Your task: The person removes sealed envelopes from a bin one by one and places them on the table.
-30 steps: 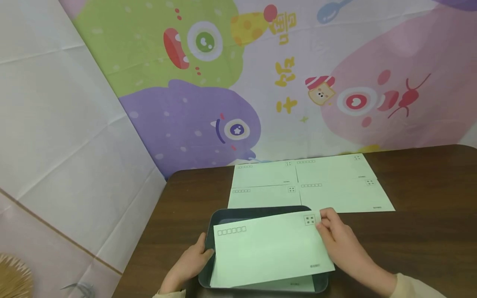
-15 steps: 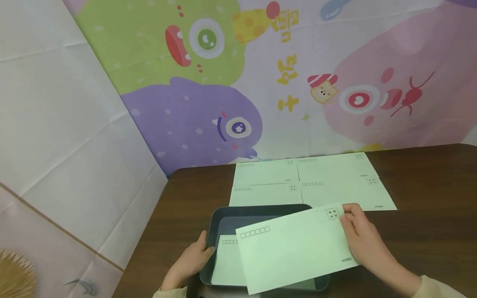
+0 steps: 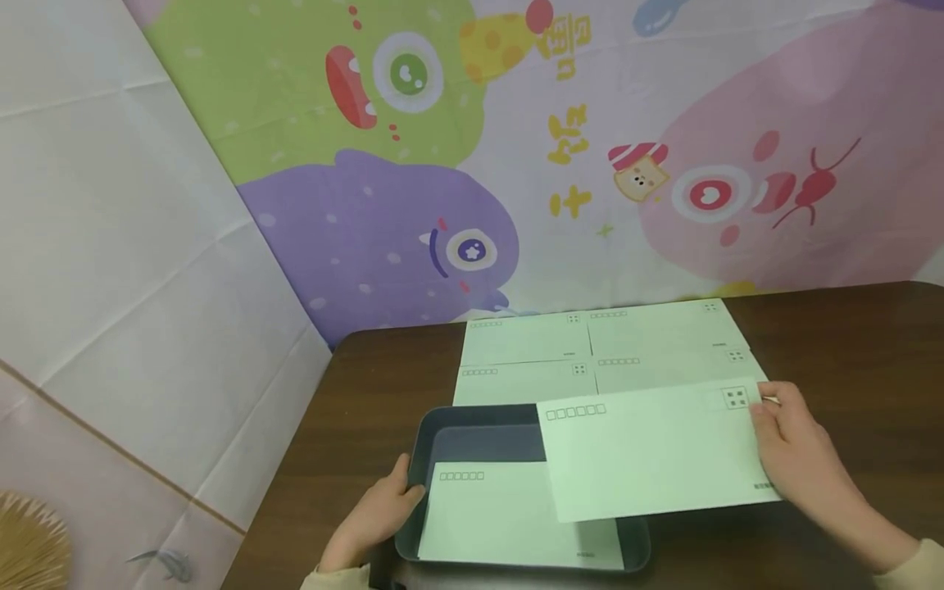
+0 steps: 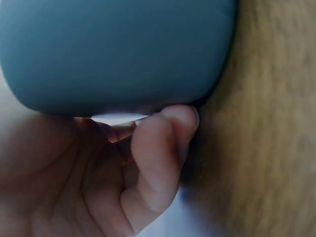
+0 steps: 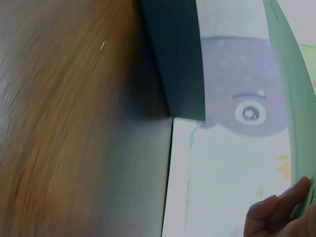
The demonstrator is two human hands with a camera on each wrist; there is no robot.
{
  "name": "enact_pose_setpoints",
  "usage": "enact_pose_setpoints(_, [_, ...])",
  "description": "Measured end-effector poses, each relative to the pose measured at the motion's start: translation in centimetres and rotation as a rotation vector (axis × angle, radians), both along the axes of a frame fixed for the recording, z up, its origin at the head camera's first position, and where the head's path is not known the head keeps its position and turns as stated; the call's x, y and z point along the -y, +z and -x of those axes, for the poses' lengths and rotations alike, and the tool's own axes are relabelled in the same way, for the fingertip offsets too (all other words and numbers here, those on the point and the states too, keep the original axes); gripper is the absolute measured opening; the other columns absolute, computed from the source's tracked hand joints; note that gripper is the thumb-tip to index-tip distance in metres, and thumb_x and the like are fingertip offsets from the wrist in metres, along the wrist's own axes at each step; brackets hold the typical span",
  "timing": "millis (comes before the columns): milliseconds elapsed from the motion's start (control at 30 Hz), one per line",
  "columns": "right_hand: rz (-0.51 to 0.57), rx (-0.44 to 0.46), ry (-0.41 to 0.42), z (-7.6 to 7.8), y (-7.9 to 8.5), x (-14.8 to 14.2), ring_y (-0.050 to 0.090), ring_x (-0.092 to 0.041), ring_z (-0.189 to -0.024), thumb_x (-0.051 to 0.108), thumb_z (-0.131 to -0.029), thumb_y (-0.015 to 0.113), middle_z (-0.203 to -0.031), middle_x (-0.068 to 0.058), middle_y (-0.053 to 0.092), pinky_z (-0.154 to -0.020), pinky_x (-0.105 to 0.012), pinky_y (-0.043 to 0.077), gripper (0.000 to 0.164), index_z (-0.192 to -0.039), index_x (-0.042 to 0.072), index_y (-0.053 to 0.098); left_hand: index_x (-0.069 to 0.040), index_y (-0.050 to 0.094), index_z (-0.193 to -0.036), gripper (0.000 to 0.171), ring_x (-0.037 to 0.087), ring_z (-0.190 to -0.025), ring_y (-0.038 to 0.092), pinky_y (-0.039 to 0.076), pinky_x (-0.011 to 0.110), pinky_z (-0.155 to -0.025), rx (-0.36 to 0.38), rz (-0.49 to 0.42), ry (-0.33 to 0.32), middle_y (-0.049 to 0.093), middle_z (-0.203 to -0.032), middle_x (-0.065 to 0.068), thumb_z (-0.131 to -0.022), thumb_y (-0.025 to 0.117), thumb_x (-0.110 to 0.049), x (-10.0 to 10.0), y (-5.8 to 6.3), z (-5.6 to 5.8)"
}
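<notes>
My right hand (image 3: 804, 451) pinches a pale green envelope (image 3: 656, 459) by its right edge, thumb on the printed face. The envelope hangs over the right part of a dark grey tray (image 3: 483, 442) and overlaps one of the laid-out envelopes in the head view. At the tray's left side, my left hand (image 3: 379, 512) grips the rim, with the thumb over it. Its fingers (image 4: 155, 153) curl against the tray's outer wall in the left wrist view. Another envelope (image 3: 487, 516) lies inside the tray; whether more lie beneath it cannot be seen.
Behind the tray, several pale envelopes (image 3: 524, 340) lie in two rows on the dark wooden table (image 3: 369, 385). A cartoon-printed cloth (image 3: 383, 213) hangs along the table's back edge. A white panelled surface (image 3: 155, 287) borders the left side.
My right hand has lifted the envelope from above the tray and carried it to the right, uncovering the envelope inside. The left hand has stayed on the tray's rim.
</notes>
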State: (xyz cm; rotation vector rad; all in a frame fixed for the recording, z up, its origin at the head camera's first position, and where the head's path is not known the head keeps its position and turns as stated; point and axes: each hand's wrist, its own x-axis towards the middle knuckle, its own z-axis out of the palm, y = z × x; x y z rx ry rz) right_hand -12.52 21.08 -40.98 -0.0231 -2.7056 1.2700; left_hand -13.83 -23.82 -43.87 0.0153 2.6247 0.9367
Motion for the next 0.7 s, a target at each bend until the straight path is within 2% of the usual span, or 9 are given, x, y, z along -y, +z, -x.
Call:
enact_pose_setpoints(133, [-0.031, 0.04, -0.029, 0.1, -0.5, -1.7, 0.05, -0.002, -0.061, 0.025, -0.099, 0.021, -0.118, -0.036, 0.046, -0.048, -0.027, 0.04, 0.047, -0.131, -0.01, 0.022, 0.011, 0.014, -0.14, 0.063, 0.044, -0.124, 0.036, 0.033, 0.057, -0.095, -0.004, 0.008, -0.001, 0.032, -0.138, 0.032, -0.094, 0.043, -0.02, -0.1, 0.1, 0.0])
enact_pose_setpoints(267, [-0.089, 0.082, -0.096, 0.6, -1.1, -3.4, 0.054, -0.019, -0.069, 0.024, -0.099, 0.019, -0.116, -0.038, 0.042, -0.049, -0.028, 0.038, 0.05, -0.132, -0.014, 0.019, 0.011, 0.013, -0.14, 0.064, 0.044, -0.125, 0.035, 0.032, 0.057, -0.096, -0.007, 0.015, -0.001, 0.031, -0.138, 0.032, -0.094, 0.043, -0.02, -0.1, 0.0, 0.0])
enact_pose_setpoints(400, [-0.126, 0.138, -0.153, 1.2, -1.6, -5.0, 0.051, -0.037, -0.08, 0.024, -0.099, 0.016, -0.119, -0.042, 0.037, -0.052, -0.03, 0.036, 0.054, -0.134, -0.017, 0.013, 0.01, 0.016, -0.14, 0.062, 0.044, -0.122, 0.04, 0.035, 0.056, -0.094, -0.014, 0.019, -0.002, 0.036, -0.136, 0.032, -0.094, 0.043, -0.02, -0.1, 0.0, 0.0])
enact_pose_setpoints(567, [-0.176, 0.172, -0.22, 1.7, -1.8, -6.8, 0.047, -0.043, -0.082, 0.022, -0.099, 0.014, -0.118, -0.043, 0.032, -0.054, -0.032, 0.033, 0.053, -0.134, -0.018, 0.01, 0.009, 0.018, -0.139, 0.06, 0.043, -0.12, 0.043, 0.037, 0.056, -0.092, -0.012, 0.022, -0.001, 0.039, -0.134, 0.031, -0.094, 0.044, -0.021, -0.1, 0.1, 0.1])
enact_pose_setpoints(700, [-0.208, 0.177, -0.285, 2.2, -1.7, -8.0, 0.046, -0.041, -0.078, 0.018, -0.099, 0.014, -0.111, -0.041, 0.033, -0.054, -0.033, 0.032, 0.05, -0.134, -0.017, 0.01, 0.009, 0.02, -0.138, 0.059, 0.043, -0.119, 0.043, 0.037, 0.056, -0.091, -0.011, 0.015, -0.006, 0.039, -0.134, 0.031, -0.094, 0.044, -0.021, -0.1, 0.1, 0.0])
